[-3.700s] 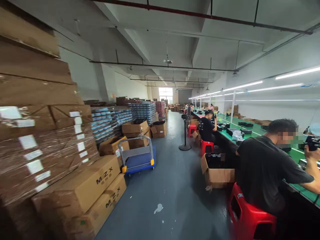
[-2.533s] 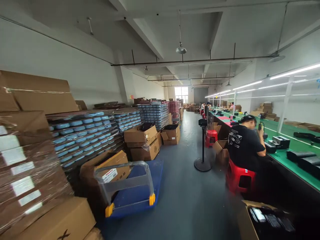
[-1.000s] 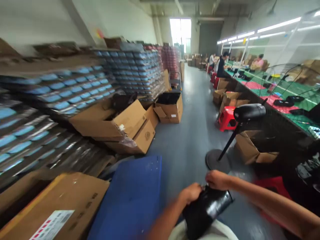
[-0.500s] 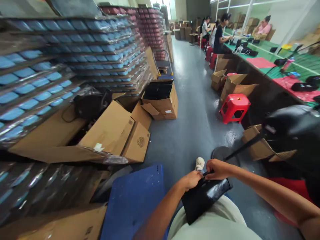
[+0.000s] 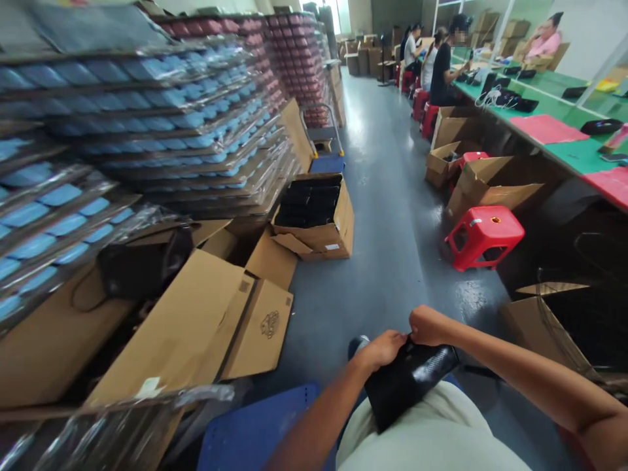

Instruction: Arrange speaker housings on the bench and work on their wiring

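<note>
A flat black pouch point(image 5: 409, 383) with a shiny, partly textured face rests against my lap, tilted. My left hand point(image 5: 383, 349) pinches its upper edge on the left side. Right beside it, my right hand point(image 5: 432, 326) is closed at the same edge, its fingers curled inward. The two hands almost touch. A small dark piece shows between them, but what the fingertips grip there is too small to make out.
Ahead stands an open carton point(image 5: 338, 235) packed with black items; large open cartons point(image 5: 171, 320) lie left. Stacked trays of blue pieces point(image 5: 210, 124) rise behind. A red stool point(image 5: 490, 232) stands right, beside a green workbench point(image 5: 544, 111) with seated people. A blue surface point(image 5: 258, 432) is below.
My view has moved forward along the aisle, so the cartons and red stool look nearer. My hands have come closer together on the pouch's edge. The black bulky item at right has left view.
</note>
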A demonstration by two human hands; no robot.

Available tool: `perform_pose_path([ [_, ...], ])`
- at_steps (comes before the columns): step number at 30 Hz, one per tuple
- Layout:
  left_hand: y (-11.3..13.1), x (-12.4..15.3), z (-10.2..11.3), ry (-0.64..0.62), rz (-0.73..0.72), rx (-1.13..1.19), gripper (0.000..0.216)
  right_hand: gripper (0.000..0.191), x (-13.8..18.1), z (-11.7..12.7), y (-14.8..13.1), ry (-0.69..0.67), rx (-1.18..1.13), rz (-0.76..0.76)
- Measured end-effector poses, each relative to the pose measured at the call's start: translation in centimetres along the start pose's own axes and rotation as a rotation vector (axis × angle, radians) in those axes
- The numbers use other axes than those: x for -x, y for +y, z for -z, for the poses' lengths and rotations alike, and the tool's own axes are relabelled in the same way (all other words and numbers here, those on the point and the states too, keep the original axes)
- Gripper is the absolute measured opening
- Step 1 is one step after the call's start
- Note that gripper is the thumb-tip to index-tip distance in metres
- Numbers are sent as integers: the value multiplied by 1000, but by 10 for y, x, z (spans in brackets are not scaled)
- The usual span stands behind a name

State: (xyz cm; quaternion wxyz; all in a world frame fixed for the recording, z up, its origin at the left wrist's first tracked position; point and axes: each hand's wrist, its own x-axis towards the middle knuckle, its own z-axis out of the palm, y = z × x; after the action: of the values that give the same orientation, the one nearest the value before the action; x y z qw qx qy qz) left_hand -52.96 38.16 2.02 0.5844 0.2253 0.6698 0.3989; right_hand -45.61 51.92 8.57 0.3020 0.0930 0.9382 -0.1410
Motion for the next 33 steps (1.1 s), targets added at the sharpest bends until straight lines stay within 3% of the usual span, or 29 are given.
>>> perform_pose_path([
  [11, 141, -177, 149, -236, -36, -351, 37, 20, -136, 130, 91, 155, -80, -211],
  [15, 192, -227, 179, -344, -17, -455, 41, 17, -160, 174, 131, 202, -214, -221],
  [20, 254, -281, 183, -458, -52, -568, 36, 16, -177, 194, 201, 251, -341, -396],
  [24, 302, -329, 177, -505, -82, -564, 32, 17, -182, 201, 279, 358, -382, -636],
  [28, 350, -389, 169, -504, -42, -479, 31, 19, -172, 226, 349, 494, -390, -905],
  [30, 374, -419, 163, -495, -9, -406, 32, 26, -168, 244, 368, 601, -390, -988],
  [33, 407, -460, 150, -476, 35, -292, 37, 31, -176, 268, 372, 790, -409, -970],
])
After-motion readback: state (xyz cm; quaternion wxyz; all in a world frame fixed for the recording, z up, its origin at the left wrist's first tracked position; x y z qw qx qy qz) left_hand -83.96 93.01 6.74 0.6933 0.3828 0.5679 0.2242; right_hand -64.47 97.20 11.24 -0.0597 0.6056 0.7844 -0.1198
